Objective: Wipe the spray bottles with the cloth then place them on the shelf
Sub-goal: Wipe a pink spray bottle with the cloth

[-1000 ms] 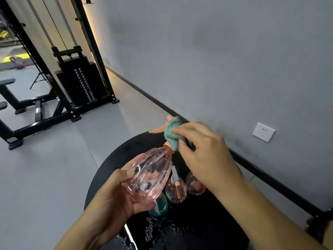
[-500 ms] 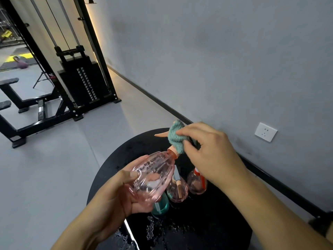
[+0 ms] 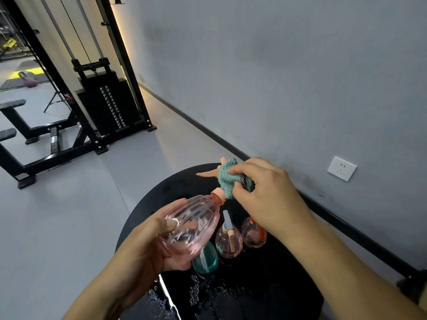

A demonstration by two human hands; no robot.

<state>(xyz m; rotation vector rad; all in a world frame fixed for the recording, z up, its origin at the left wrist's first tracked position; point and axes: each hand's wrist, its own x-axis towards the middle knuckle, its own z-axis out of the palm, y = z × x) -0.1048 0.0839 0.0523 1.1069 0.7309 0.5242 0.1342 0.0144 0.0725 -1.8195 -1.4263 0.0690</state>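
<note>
My left hand point(image 3: 147, 248) grips the ribbed body of a clear pink spray bottle point(image 3: 191, 225), tilted with its orange spray head pointing away from me. My right hand point(image 3: 265, 195) pinches a teal cloth point(image 3: 227, 179) bunched around that spray head; the orange trigger point(image 3: 206, 173) sticks out to the left. Below them, three more spray bottles stand on the round black table point(image 3: 265, 285): a teal one point(image 3: 206, 262), a pink one point(image 3: 228, 241) and a pink one with a red head point(image 3: 254, 232), partly hidden by my right wrist.
Water droplets point(image 3: 196, 294) lie on the table's near side. A grey wall with a white socket point(image 3: 342, 168) runs along the right. A black cable weight machine point(image 3: 101, 105) and a bench point(image 3: 13, 125) stand on the grey floor to the left.
The cloth has shifted slightly around the spray head, and the bottle has turned a little in my left hand. Both hands keep their hold.
</note>
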